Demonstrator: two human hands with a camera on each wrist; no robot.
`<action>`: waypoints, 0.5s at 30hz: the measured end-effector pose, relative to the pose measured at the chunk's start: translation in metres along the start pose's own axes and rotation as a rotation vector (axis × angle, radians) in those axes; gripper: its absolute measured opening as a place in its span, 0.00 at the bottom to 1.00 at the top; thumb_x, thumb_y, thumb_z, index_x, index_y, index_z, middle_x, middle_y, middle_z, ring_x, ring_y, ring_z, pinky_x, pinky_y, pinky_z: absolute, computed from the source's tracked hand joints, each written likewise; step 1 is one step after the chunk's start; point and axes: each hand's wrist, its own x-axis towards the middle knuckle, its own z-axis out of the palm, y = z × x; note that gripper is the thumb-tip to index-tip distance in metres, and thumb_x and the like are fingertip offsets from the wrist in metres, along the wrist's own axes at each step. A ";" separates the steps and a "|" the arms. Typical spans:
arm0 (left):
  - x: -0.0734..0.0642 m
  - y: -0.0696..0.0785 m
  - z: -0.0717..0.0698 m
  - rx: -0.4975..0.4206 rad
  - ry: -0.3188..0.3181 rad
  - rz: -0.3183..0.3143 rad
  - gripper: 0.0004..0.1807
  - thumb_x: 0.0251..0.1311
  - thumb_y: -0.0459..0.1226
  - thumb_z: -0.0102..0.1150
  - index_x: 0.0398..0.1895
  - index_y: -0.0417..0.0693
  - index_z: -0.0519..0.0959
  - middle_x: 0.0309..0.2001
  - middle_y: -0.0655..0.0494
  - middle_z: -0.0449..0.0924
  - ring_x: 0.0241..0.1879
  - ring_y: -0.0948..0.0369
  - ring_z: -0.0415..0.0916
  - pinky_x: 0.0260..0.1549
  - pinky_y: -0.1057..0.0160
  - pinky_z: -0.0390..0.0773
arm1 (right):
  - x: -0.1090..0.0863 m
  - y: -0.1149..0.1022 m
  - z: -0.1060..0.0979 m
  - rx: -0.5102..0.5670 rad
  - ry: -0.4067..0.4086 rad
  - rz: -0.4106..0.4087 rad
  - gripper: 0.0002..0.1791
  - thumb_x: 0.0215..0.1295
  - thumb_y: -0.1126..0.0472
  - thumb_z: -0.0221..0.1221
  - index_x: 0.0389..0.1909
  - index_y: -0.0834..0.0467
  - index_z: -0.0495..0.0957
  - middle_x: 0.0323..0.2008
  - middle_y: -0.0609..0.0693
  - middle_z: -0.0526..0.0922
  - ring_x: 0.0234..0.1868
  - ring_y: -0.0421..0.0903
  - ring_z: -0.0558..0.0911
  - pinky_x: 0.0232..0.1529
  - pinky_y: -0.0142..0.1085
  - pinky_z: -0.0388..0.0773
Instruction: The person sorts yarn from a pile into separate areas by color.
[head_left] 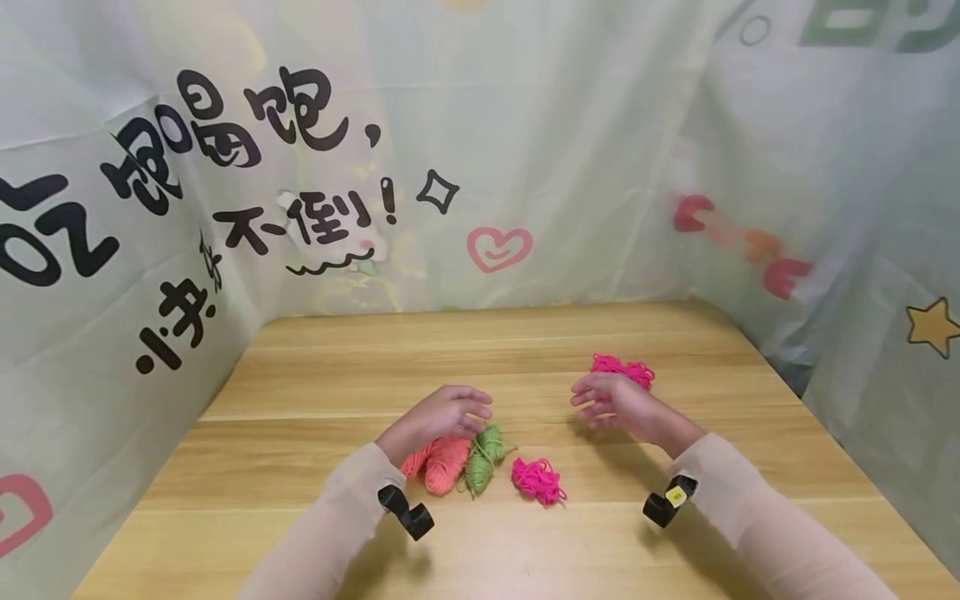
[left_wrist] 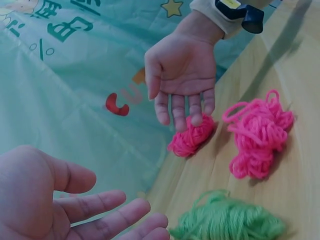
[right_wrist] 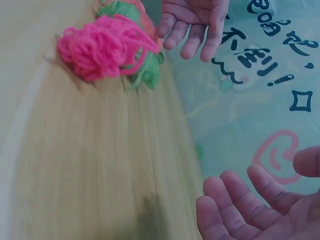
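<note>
My left hand point(head_left: 447, 412) hovers over the coral yarn point(head_left: 447, 464) with its fingers loosely extended and nothing in them. Just right of the coral skeins lies a bundle of green yarn point(head_left: 484, 458). A loose tangle of pink yarn point(head_left: 537, 481) rests on the table between the two hands. My right hand point(head_left: 617, 406) is raised palm inward, fingers relaxed, holding nothing. It partly covers a second pink yarn bundle point(head_left: 633, 372) in the head view. The left wrist view shows that pink bundle point(left_wrist: 192, 136) behind the right fingertips, with the green yarn point(left_wrist: 227, 220) below.
The yarn lies on a wooden table point(head_left: 360, 358). A printed cloth point(head_left: 585, 150) with lettering, a heart and stars hangs behind the table and along both sides. Each sleeve carries a black wrist camera point(head_left: 406, 511).
</note>
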 end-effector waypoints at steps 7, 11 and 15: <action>-0.014 -0.009 -0.009 -0.024 0.025 0.000 0.21 0.71 0.35 0.46 0.61 0.28 0.68 0.53 0.35 0.76 0.47 0.47 0.79 0.44 0.55 0.81 | -0.001 0.006 0.012 -0.035 -0.029 0.002 0.21 0.74 0.60 0.42 0.55 0.73 0.66 0.49 0.66 0.76 0.45 0.58 0.80 0.47 0.48 0.79; -0.022 -0.014 -0.016 -0.048 0.025 0.034 0.22 0.72 0.35 0.46 0.61 0.26 0.66 0.55 0.32 0.74 0.47 0.46 0.79 0.45 0.55 0.81 | -0.002 0.009 0.019 -0.048 -0.070 0.000 0.21 0.73 0.60 0.43 0.55 0.74 0.65 0.49 0.68 0.75 0.45 0.57 0.81 0.46 0.49 0.79; -0.031 -0.019 -0.024 -0.051 0.045 0.056 0.22 0.72 0.34 0.45 0.61 0.24 0.65 0.54 0.31 0.74 0.46 0.48 0.80 0.45 0.54 0.81 | -0.003 0.012 0.026 -0.067 -0.128 -0.017 0.21 0.73 0.61 0.44 0.55 0.75 0.65 0.48 0.67 0.76 0.43 0.56 0.81 0.45 0.49 0.79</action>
